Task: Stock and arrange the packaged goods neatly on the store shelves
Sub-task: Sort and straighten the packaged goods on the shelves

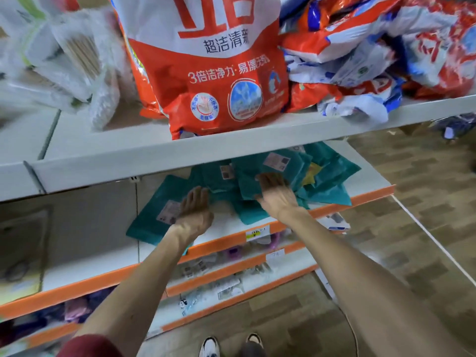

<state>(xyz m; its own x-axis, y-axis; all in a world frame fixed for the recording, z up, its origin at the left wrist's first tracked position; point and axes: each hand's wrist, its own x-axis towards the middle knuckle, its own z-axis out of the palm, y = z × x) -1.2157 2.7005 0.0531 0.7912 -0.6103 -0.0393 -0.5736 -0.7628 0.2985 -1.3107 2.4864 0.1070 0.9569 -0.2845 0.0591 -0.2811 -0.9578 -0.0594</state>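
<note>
My left hand and right hand press flat, fingers straight, on teal packets heaped on the orange-edged shelf. Bare shelf shows between my wrists. The leftmost packet juts over the front edge. The white upper shelf hides the heap's back, and the labels are blurred.

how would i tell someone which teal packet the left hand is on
Find the white top shelf holding the tall red and white detergent bag, then drop to the orange-edged shelf below. Of the flat teal plastic packets there, yours is the leftmost teal packet, under the left hand; the others overlap in a heap by the right hand.
</note>
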